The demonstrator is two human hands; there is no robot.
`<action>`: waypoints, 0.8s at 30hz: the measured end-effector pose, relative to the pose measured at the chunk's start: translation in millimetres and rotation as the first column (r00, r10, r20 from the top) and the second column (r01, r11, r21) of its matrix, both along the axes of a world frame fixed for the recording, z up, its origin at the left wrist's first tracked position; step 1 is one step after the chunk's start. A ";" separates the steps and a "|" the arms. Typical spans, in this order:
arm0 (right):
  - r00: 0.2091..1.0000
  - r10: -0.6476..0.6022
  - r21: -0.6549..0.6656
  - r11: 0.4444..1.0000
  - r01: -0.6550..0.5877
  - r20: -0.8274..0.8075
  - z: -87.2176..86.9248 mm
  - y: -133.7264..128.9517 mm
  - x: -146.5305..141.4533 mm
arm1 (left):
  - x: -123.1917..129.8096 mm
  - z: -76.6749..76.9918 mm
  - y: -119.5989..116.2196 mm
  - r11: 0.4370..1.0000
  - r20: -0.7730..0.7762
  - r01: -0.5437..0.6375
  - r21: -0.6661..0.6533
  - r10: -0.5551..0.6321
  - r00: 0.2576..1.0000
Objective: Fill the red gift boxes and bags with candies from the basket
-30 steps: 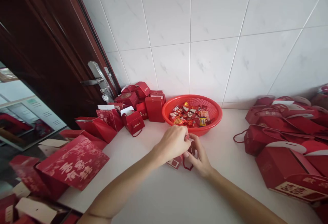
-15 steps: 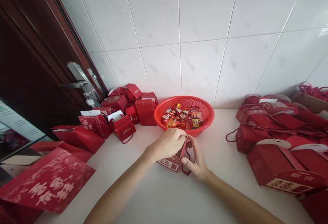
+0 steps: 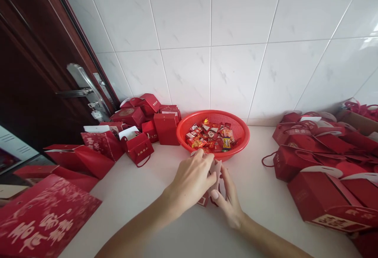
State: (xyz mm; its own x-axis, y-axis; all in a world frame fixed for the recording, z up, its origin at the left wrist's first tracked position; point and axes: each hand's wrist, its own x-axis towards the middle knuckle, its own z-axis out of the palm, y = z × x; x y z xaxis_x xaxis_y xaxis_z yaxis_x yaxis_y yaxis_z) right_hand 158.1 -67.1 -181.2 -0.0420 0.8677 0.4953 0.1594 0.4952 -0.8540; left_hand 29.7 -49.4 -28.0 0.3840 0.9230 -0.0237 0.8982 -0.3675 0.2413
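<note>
Between my hands, in front of the basket, is a small red gift box (image 3: 203, 201) with a dark red cord; much of it is hidden by the hands. My left hand (image 3: 189, 181) bends over its top, fingers curled at the edge of a raised flap. The pale inner side of the flap (image 3: 216, 173) faces up between the two hands. My right hand (image 3: 230, 201) grips the box's right side, thumb in front and fingers behind. Just beyond, wrapped candies (image 3: 212, 135) fill the bottom of a red plastic basket (image 3: 245, 138).
Red gift boxes (image 3: 140, 148) and upright red bags (image 3: 44, 214) line the left of the white table (image 3: 177, 234). Rows of red handled boxes (image 3: 321, 191) crowd the right. Behind stand a tiled wall (image 3: 236, 73) and a dark door (image 3: 32, 53) with a metal handle.
My left hand has turned and come down over the box, its fingers spreading forward. The flap now shows its pale inner side. The view has shifted slightly.
</note>
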 end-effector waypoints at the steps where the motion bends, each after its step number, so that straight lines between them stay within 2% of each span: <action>1: 1.000 0.007 0.010 1.000 -0.007 -0.012 0.1 0.1 0.6 | -4.1 2.2 0.8 1.000 0.008 -0.006 0.000 0.006 1.000; 5: 0.998 0.047 0.040 0.998 -0.045 -0.042 3.9 3.5 3.8 | -29.4 10.9 9.0 0.994 0.070 0.015 -0.107 -0.007 0.998; 8: 0.995 0.072 0.078 0.995 -0.067 -0.064 8.9 7.4 7.7 | -47.9 16.4 16.9 0.964 0.094 0.081 -0.253 -0.059 0.994; 11: 0.992 0.106 0.103 0.990 -0.098 -0.075 11.3 11.6 13.1 | -56.6 18.5 22.9 0.937 0.078 0.117 -0.328 -0.096 0.992; 19: 0.977 0.189 0.110 0.978 -0.178 -0.094 10.6 14.9 17.7 | -51.2 14.5 21.5 0.943 0.041 0.076 -0.323 -0.066 0.997; 24: 0.967 0.208 0.094 0.976 -0.196 -0.146 13.8 13.4 16.7 | -51.2 13.3 19.3 0.958 0.140 0.181 -0.222 -0.152 0.978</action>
